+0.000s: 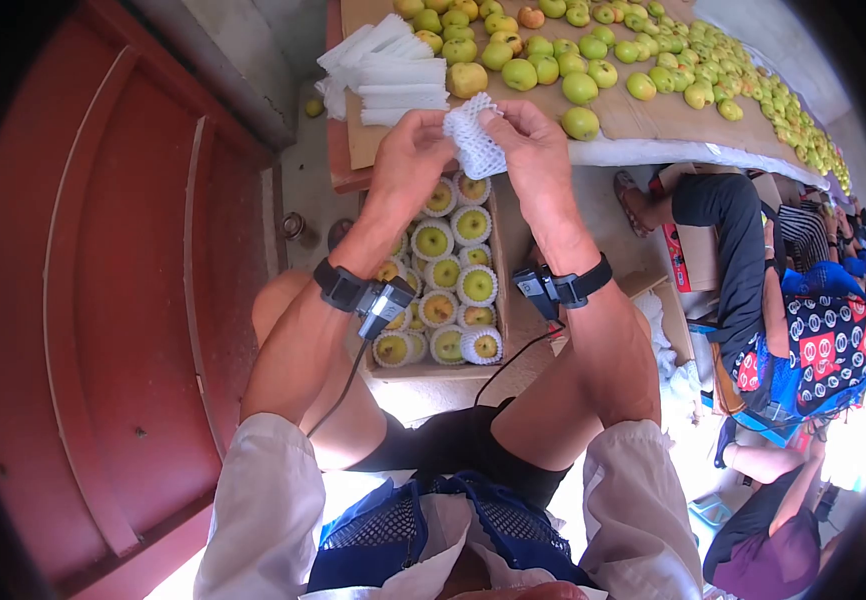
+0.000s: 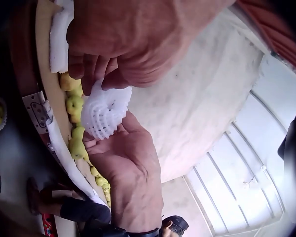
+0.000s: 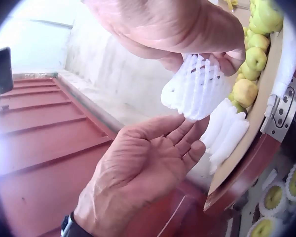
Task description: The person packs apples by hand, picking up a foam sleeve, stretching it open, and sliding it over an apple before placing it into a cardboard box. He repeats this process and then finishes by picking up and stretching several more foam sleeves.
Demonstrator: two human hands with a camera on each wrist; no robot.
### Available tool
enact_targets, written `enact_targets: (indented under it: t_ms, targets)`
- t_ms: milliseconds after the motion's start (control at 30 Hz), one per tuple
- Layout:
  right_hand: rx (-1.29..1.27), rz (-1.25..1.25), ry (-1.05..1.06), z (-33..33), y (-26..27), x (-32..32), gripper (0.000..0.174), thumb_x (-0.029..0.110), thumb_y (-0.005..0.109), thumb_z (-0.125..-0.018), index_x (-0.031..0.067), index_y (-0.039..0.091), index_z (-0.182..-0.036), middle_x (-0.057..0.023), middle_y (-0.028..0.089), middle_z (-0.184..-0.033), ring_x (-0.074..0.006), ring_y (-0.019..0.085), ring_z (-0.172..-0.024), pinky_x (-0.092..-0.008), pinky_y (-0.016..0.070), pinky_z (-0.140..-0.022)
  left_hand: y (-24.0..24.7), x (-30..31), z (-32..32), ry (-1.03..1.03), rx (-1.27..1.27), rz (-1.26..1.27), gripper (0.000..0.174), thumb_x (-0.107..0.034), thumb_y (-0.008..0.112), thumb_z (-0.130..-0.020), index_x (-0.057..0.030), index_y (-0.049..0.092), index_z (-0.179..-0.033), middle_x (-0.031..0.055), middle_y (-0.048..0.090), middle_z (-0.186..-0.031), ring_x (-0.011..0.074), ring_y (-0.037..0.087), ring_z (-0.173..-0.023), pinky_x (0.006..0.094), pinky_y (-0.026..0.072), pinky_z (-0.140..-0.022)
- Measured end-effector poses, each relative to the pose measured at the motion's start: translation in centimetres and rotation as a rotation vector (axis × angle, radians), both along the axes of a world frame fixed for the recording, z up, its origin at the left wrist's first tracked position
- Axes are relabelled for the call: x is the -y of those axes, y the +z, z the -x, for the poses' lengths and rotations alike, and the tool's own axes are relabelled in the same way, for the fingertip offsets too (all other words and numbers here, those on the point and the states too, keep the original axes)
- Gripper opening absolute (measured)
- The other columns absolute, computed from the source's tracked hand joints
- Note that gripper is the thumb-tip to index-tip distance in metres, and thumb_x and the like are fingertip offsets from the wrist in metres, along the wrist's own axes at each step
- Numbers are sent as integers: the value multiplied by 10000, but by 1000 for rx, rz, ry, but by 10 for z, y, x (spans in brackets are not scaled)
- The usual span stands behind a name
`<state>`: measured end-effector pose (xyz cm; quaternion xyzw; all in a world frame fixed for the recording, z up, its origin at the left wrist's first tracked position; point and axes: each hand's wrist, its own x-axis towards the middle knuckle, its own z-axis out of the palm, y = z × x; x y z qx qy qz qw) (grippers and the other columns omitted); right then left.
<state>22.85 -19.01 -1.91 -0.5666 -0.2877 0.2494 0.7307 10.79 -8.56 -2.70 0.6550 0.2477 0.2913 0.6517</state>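
1. Fingertips of the left hand [image 1: 408, 152] and the right hand [image 1: 537, 150] meet on one white foam net [image 1: 475, 145]. Both hands are raised in front of the person.
2. The left hand pinches the net's edge at 9 o'clock and the right hand pinches it at 3 o'clock, thumbs on top. Neither hand is spread wide.
3. The right wrist view shows the left hand's palm turned up, with its loosely bent fingers under the net's lower edge. The left wrist view shows the net hanging between the two hands, its tube mouth open.
4. The net hangs in the air and touches only the fingers. It is clear of the tabletop [image 1: 643, 118] at 12 o'clock.
5. At 6 o'clock of the hands, between the person's knees, stands a cardboard box [image 1: 423, 372]. It is filled with wrapped fruit [image 1: 471, 225], each piece in its own white net.
6. At 10 o'clock of the hands, a stack of spare nets [image 1: 398, 75] lies on the tabletop's near corner.
7. From 12 to 2 o'clock, loose green-yellow fruit [image 1: 580, 88] is spread across the tabletop, and one piece touches the stack.
8. At 9 o'clock stands a red door [image 1: 103, 300]. At 4 o'clock a second person [image 1: 743, 240] sits on the floor.
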Motion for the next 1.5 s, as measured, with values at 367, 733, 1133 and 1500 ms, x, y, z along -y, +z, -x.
enact_targets:
  t_ms: [367, 733, 1133, 1500]
  targets:
    - [159, -83, -16, 7, 31, 12, 234, 192, 617, -1022, -27, 665, -1093, -49, 712, -974, -118, 637, -922, -279, 506, -840, 7, -5, 5, -33, 69, 164, 270, 17, 565, -969, -30, 622, -1229, 40, 713, -1096, 117, 692, -929, 255, 573, -768]
    - [602, -47, -91, 22, 27, 19, 201, 174, 640, -967, -6, 684, -1046, -127, 646, -1007, -247, 632, -967, -352, 491, -873, 15, -16, 14, -26, 403, 192, 290, 83, 581, -962, -4, 601, -1238, 89, 692, -1193, 177, 694, -1064, 331, 582, -939]
    - [510, 25, 14, 20, 18, 13, 419, 319, 532, -1069, -70, 684, -1045, -123, 610, -1159, -205, 586, -1068, -331, 450, -962, 8, -22, 8, -15, 525, 89, 232, 30, 635, -954, -20, 646, -1180, 67, 711, -1140, 138, 685, -1032, 289, 571, -895]
    - [-278, -44, 327, 15, 16, 10, 485, 512, 551, -1038, 71, 654, -1210, -6, 630, -1196, -115, 538, -1072, -324, 416, -871, 12, -19, 7, 38, 442, 9, 235, 71, 589, -944, -1, 651, -1159, 60, 690, -1172, 128, 653, -1065, 280, 527, -931]
